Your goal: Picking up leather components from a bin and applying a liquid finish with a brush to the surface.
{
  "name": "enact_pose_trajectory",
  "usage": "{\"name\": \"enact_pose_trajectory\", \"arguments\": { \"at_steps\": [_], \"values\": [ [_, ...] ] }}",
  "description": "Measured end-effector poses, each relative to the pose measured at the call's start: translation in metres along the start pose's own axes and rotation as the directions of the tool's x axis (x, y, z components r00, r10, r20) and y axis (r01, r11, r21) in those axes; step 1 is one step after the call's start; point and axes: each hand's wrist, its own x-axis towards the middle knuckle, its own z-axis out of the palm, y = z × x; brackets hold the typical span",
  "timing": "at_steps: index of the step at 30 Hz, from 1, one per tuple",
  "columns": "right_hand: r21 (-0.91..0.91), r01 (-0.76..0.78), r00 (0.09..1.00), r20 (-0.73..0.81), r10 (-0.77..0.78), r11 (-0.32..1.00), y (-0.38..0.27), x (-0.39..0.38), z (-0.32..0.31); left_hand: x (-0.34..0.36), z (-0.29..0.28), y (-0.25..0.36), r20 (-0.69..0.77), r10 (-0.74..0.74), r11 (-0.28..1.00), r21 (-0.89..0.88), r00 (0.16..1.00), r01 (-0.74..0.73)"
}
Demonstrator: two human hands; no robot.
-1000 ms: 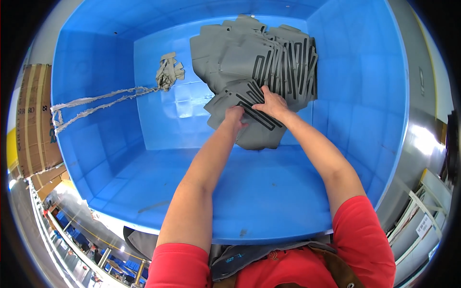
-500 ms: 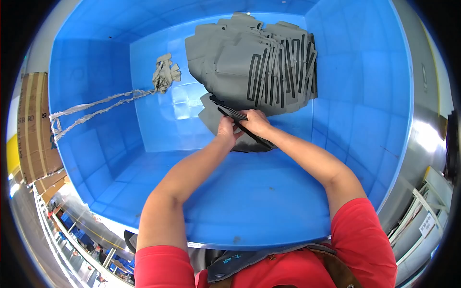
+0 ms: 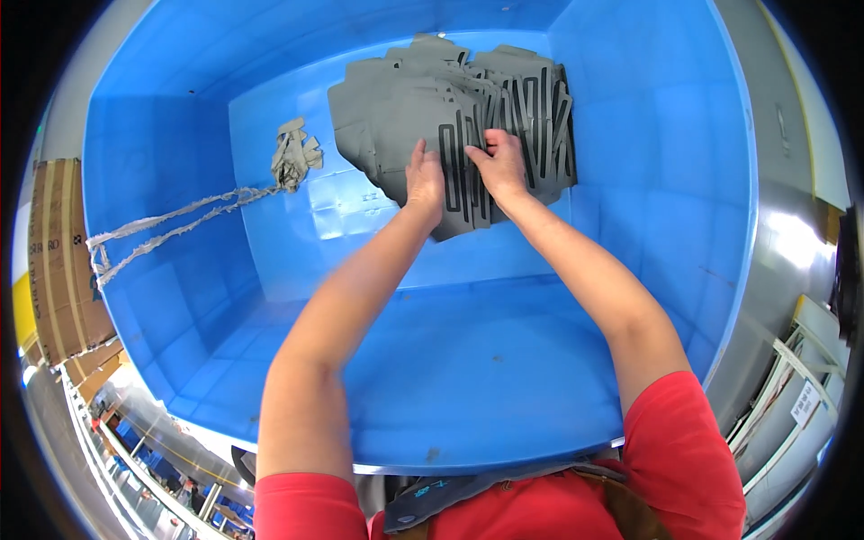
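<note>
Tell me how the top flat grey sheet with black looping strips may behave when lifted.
The top grey sheet looks thin, so it is probably light and somewhat floppy. It may slide over the overlapping grey sheets, since they lie loosely fanned. Lying flat, it seems unlikely to roll.

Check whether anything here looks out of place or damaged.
One oddity: a crumpled grey clump lies in the blue bin, left of the flat grey sheets, and the pale cord running from it looks frayed.

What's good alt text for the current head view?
Two bare hands reach over a heap of black-patterned gray sheets inside a large blue bin. Left of the heap lies a crumpled gray bundle.
</note>
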Motion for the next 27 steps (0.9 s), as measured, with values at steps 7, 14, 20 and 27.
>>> {"name": "enact_pose_trajectory", "arguments": {
  "at_steps": [7, 14, 20, 27],
  "values": [
    [0.075, -0.229, 0.971, -0.052, 0.234, 0.97, 0.038, -0.008, 0.0, 0.028, 0.019, -0.031, -0.018, -0.068, 0.99, 0.126, 0.998, 0.07],
    [-0.137, -0.265, 0.963, 0.003, 0.268, 0.954, 0.025, -0.009, 0.003, 0.026, 0.015, -0.022, -0.04, -0.126, 0.991, 0.042, 0.991, 0.127],
    [-0.065, -0.154, 0.987, 0.03, 0.157, 0.986, 0.026, -0.02, 0.006, 0.019, 0.012, -0.01, 0.134, -0.176, 0.969, -0.154, 0.975, 0.196],
    [0.51, -0.539, 0.833, 0.442, 0.332, 0.671, 0.013, -0.022, 0.006, 0.023, -0.005, -0.003, 0.137, -0.188, 0.979, -0.052, 0.973, 0.196]
  ]
}}
